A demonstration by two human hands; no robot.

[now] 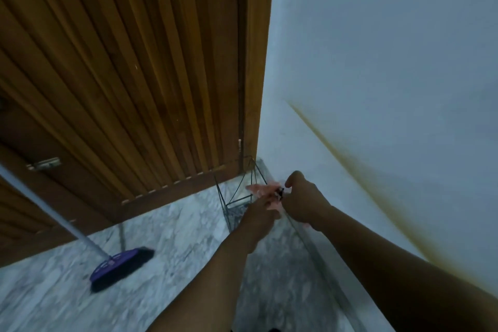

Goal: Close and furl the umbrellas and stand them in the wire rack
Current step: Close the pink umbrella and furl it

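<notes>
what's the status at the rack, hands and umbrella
Left hand and right hand both gripping pink umbrella over wire rack. Too blurred to tell if furled. Broom well clear.

Pink umbrella [262, 189], purple broom [116, 267] (marbled grey floor [175, 237])

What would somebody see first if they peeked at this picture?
Two bare arms reach to the corner, where the left hand and right hand hold something pink over a wire rack by the white wall. Left of that, a purple broom rests on the marble floor before a big wooden door.
</notes>
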